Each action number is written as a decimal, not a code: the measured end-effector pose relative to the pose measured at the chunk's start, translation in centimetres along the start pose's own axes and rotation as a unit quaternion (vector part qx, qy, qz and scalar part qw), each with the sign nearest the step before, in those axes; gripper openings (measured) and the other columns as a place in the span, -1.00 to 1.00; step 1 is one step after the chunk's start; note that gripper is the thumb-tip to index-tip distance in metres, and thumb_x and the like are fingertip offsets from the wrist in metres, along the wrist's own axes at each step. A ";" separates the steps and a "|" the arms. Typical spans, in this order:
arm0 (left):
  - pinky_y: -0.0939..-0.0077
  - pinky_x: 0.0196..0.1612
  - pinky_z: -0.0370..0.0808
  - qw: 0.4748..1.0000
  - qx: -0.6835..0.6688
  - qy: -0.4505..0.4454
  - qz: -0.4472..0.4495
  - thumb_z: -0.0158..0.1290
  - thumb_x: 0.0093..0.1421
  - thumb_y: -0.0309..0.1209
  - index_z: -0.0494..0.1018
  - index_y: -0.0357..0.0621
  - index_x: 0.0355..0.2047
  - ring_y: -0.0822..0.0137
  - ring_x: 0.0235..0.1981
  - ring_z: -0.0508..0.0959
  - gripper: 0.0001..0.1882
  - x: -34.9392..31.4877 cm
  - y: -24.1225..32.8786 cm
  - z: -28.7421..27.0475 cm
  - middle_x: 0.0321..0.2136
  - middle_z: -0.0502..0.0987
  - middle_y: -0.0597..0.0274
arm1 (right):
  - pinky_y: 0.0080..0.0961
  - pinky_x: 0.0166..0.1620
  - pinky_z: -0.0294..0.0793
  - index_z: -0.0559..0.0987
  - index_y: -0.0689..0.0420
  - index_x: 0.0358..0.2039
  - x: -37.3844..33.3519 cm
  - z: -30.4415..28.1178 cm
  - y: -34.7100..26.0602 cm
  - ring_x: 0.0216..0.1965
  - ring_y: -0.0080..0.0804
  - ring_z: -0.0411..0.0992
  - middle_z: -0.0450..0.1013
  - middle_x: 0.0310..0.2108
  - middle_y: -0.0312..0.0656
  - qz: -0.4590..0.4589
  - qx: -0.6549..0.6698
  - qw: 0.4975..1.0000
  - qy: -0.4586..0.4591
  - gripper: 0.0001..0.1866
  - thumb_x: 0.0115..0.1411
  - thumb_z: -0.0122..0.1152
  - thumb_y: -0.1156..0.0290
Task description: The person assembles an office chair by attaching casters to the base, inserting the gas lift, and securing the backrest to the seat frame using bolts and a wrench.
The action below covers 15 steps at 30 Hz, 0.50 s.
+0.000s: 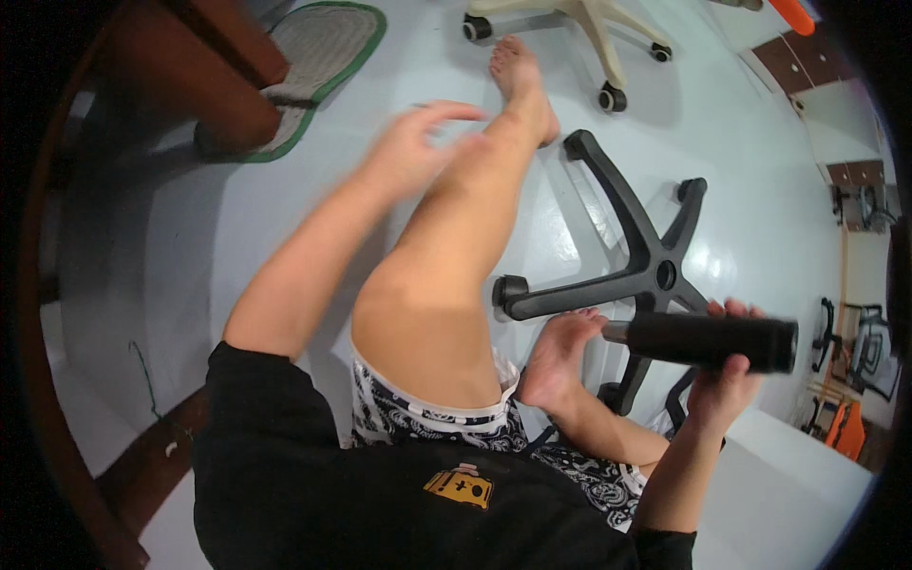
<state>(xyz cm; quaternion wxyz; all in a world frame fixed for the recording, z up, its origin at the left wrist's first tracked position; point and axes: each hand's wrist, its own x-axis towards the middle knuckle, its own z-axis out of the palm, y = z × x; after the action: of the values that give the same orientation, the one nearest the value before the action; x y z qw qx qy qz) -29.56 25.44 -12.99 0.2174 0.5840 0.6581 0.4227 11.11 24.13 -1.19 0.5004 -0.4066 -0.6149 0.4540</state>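
Head view: the left hand [415, 155] is motion-blurred, its individual fingers hard to separate; thumb and fingers stand apart beside the shin, with nothing visible between them. The forearm reaches forward from the sleeve. The right hand [719, 397] is raised, gripping a black cylinder [708, 342] that conceals its palm. The cylinder lies nearly level, its metal rod pointing left, and partly hides the black five-arm base [649, 256] on the floor. The upper edge cuts off a cream chair base [591, 21].
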 end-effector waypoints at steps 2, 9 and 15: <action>0.34 0.08 0.39 0.996 -0.065 -0.051 -0.023 0.13 0.15 -0.31 0.49 -0.26 -0.14 0.21 -0.01 0.49 -0.67 -1.2 6.0 2.2 -0.19 0.56 0.00 | -0.24 0.03 0.45 0.24 0.25 0.15 2.2 4.9 -1.3 0.05 -0.16 0.39 0.30 0.08 -0.03 0.042 -0.015 0.993 -0.106 -0.07 -0.04 0.39 -0.12; 0.26 0.04 0.44 0.985 -0.102 0.057 -0.127 0.13 0.14 -0.38 0.36 -0.30 -0.05 0.20 -0.10 0.52 -0.60 -0.8 16.4 -2.4 -0.20 0.53 -0.02 | -0.16 0.24 0.08 0.27 0.19 0.20 8.9 13.6 -3.7 0.26 0.09 0.05 -0.03 0.27 0.15 -0.197 -0.235 0.905 -0.295 -0.24 0.31 -0.36 -0.22; 0.11 -0.19 0.49 0.918 -0.224 0.324 -0.048 0.10 0.09 -0.04 0.46 -0.24 -0.28 0.07 -0.24 0.55 -0.55 6.9 8.0 -15.4 -0.34 0.53 -0.04 | -0.34 0.03 0.35 0.34 0.10 0.16 6.0 8.3 3.7 0.01 -0.24 0.35 0.03 0.26 0.00 0.069 -0.195 0.962 -0.178 -0.34 0.35 -0.36 -0.16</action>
<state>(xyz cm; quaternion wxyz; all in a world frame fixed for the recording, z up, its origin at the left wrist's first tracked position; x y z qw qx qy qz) -38.41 27.08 3.39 0.1377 0.3192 0.6074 0.7143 2.06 29.55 -4.03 0.2616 -0.4501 -0.7412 0.4239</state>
